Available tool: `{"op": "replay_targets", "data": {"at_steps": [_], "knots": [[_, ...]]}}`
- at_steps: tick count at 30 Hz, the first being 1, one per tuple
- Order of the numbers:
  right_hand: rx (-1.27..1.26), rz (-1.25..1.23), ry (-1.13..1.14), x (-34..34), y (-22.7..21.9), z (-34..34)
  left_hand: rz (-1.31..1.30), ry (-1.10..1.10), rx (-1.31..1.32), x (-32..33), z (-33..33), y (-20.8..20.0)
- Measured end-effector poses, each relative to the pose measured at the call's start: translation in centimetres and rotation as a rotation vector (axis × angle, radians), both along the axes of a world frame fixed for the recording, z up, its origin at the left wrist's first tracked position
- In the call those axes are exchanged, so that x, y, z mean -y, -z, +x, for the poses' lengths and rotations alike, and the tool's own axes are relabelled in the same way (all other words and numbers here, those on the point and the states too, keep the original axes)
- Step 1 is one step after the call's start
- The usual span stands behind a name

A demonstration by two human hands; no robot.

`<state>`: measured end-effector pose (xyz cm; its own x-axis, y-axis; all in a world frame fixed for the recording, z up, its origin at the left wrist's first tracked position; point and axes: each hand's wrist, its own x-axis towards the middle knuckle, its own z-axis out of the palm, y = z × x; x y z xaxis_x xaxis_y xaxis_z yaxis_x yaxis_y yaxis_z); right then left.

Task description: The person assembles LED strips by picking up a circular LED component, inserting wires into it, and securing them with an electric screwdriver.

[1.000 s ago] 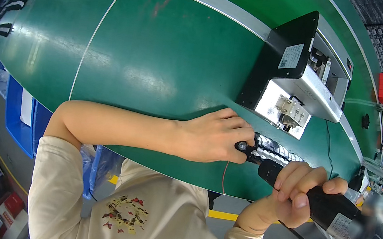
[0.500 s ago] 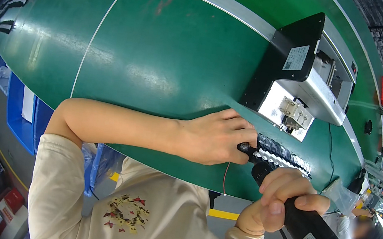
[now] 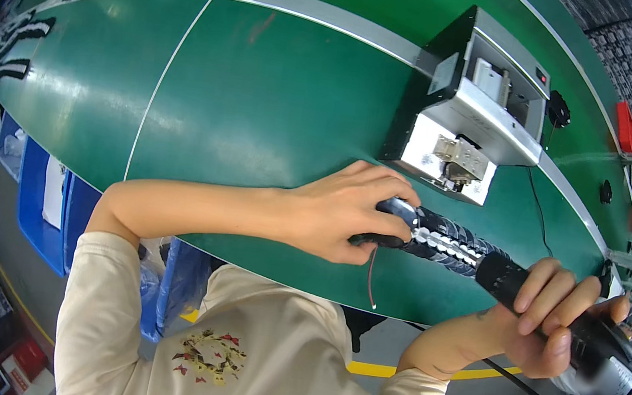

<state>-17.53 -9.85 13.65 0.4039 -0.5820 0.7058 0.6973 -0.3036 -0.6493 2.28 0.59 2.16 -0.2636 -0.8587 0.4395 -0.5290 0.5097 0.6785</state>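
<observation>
My left hand [image 3: 346,210] is closed round a rounded black part [image 3: 398,208] at the left end of a row of black and silvery-white pieces [image 3: 447,240] on the green table. A thin red wire [image 3: 371,282] hangs down beside that hand. In my right fist [image 3: 549,319] is a black corded electric screwdriver [image 3: 598,346], tilted with its front end toward the left. That front end overlaps the right part of the row, and I cannot tell whether it touches. The screwdriver's bit is hidden from view.
Behind the row stands a black and silver machine [image 3: 477,111] with a metal block on its front. A thin black cable [image 3: 541,213] runs to its right. Blue bins [image 3: 41,199] stand below the table's left edge. A metal rail [image 3: 310,9] borders the table's far side.
My right hand has carried the screwdriver to the right, away from my left hand. My left hand keeps hold at the row's left end. The whole view has shifted a little.
</observation>
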Motion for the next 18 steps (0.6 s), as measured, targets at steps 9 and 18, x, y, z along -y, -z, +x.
{"op": "replay_targets", "data": {"at_steps": [9,18], "knots": [[-0.053,0.003,0.051,1.7,1.5,-0.2,0.241,-0.129,0.190,-0.4,10.3,-3.5],[-0.125,-0.018,0.237,1.8,3.1,-0.7,-0.052,-1.048,0.318,3.2,25.5,3.3]]}}
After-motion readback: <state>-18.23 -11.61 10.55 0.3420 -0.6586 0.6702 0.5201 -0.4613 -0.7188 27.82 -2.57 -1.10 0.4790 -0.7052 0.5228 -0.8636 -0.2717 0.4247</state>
